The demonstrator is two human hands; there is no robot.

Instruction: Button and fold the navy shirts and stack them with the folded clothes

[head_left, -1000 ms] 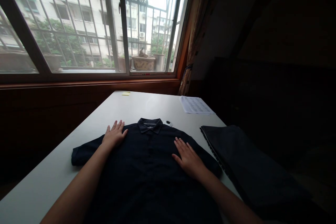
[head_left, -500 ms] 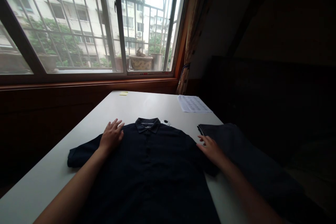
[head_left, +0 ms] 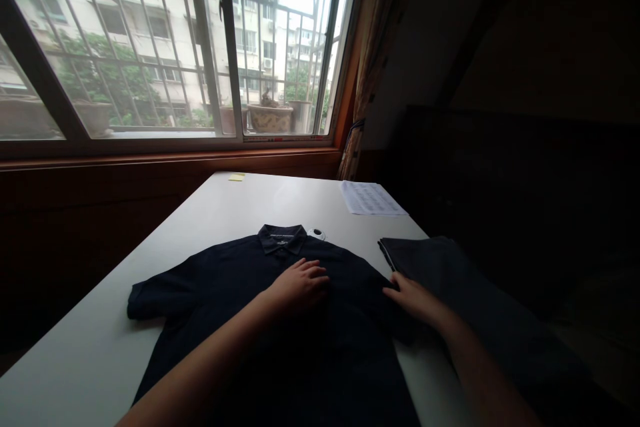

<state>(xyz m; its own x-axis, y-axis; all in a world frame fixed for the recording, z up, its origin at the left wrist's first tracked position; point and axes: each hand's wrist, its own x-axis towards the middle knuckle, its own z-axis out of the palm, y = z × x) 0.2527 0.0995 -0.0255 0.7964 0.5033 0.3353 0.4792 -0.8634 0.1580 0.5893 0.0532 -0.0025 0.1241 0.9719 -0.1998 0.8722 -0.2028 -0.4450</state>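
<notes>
A dark navy short-sleeved shirt (head_left: 225, 300) lies spread on the white table, its collar at the far end and its buttoned front facing up. My left hand (head_left: 303, 282) rests palm down on the upper chest just below the collar, fingers stretched out over the cloth. At the sleeve on the right, my right hand (head_left: 413, 295) lies low, thumb and forefinger apart; its other fingers are mostly hidden. Close beyond that hand is a dark grey folded garment (head_left: 480, 293) at the table's right side.
A small white round object with a black centre (head_left: 316, 233) sits beside the collar. Printed sheets (head_left: 374, 198) lie at the back right of the white table (head_left: 175, 227), and a yellow sticky note (head_left: 237, 177) at its far edge. Behind stands a barred window (head_left: 165, 47) with a curtain (head_left: 357, 113).
My left hand has moved right, from the left shoulder of the shirt to the middle of its chest. My right hand has shifted slightly down and right by the sleeve.
</notes>
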